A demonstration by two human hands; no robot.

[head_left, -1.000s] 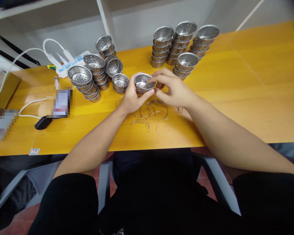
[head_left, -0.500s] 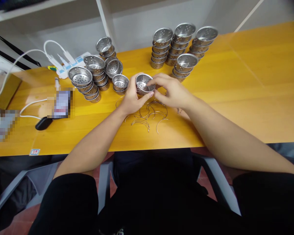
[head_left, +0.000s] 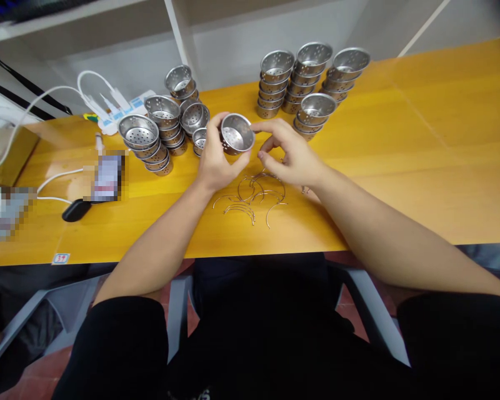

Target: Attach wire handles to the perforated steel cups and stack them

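Observation:
My left hand is closed round a small perforated metal cup, held above the table with its mouth tilted up and to the right. My right hand is beside it, the index fingertip at the cup's right rim. Its thumb and other fingers are curled but apart, and nothing shows between them. On the table below the hands lie several thin curved metal wires. Just left of the held cup, partly hidden by my left hand, stands another small perforated cup.
Stacks of perforated cups stand at the left and at the back right. Behind the left stacks is a white power strip with cables. A phone and a black oval device lie further left.
My left hand has moved the cup slightly left and up and tilted its mouth. My right fingers have come out of the cup to its rim.

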